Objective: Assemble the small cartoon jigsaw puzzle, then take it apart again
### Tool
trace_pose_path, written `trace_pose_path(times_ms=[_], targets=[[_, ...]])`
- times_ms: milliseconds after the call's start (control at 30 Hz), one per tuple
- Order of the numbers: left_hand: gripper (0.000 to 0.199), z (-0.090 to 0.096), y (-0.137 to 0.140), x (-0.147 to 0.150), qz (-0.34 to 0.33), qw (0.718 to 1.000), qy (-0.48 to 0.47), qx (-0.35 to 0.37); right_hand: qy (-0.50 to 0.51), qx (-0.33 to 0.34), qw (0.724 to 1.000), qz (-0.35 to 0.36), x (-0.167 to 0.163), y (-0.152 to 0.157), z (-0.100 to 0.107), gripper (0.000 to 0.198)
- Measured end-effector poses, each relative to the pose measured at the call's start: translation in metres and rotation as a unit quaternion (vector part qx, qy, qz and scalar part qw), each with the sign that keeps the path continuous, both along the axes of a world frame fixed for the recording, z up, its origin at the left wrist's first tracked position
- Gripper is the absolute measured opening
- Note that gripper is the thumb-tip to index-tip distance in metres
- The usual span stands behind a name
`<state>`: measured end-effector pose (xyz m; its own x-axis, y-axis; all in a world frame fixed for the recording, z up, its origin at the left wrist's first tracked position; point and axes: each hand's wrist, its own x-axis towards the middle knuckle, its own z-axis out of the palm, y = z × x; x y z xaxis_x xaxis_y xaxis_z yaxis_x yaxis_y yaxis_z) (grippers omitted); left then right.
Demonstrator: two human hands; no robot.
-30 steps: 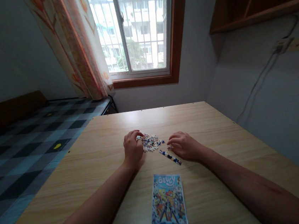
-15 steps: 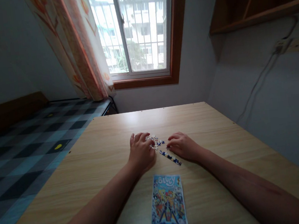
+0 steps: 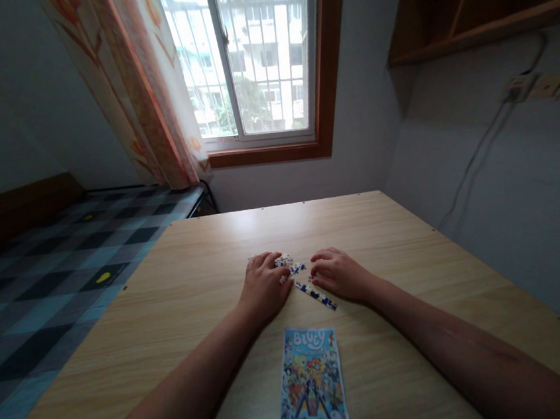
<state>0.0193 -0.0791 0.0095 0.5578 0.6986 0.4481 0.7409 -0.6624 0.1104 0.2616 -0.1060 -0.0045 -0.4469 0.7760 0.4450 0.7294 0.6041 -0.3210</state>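
Note:
My left hand (image 3: 266,284) rests on the table at the left of a small pile of jigsaw puzzle pieces (image 3: 283,261). Its fingers are apart and curved over the pieces, partly hiding them; one piece lies by the thumb. Opposite, my right hand (image 3: 339,273) has its fingers curled in, with the tips pinching a small puzzle piece (image 3: 310,278) at the tabletop. Between the hands and slightly nearer to me lies a joined strip of puzzle pieces (image 3: 316,295), set at a slant. Closer still is a colourful "Bluey" picture sheet or box (image 3: 310,386), lying flat.
Everything lies on a pale wooden table (image 3: 206,270). A bed with a checked cover (image 3: 66,272) stands to the left. Beyond the table are a curtain (image 3: 150,116) and a barred window (image 3: 265,64); a wall shelf (image 3: 481,28) and a hanging cable (image 3: 470,163) are at right.
My left hand's fingers have come down slightly, and the index finger and those beside it are less raised. My right hand has barely shifted. The whole view has drifted a little.

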Motion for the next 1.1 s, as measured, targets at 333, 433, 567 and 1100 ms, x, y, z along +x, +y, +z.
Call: trace_pose_path(times_ms=[333, 433, 567, 1100], targets=[[0.021, 0.007, 0.007, 0.0, 0.025, 0.995, -0.07, 0.069, 0.001, 0.022, 0.999, -0.023, -0.003, 0.0, -0.003, 0.007], [0.02, 0.005, 0.014, -0.004, 0.076, 0.989, -0.122, 0.041, 0.001, 0.025, 0.999, -0.03, -0.002, -0.001, -0.002, 0.007], [0.02, -0.002, 0.023, -0.012, 0.132, 0.977, -0.164, -0.021, -0.018, -0.003, 1.0, -0.012, -0.004, -0.003, -0.002, 0.017], [0.031, -0.019, 0.041, -0.016, 0.112, 0.979, -0.153, -0.074, -0.069, -0.122, 0.989, 0.039, -0.009, -0.005, -0.003, 0.046]])
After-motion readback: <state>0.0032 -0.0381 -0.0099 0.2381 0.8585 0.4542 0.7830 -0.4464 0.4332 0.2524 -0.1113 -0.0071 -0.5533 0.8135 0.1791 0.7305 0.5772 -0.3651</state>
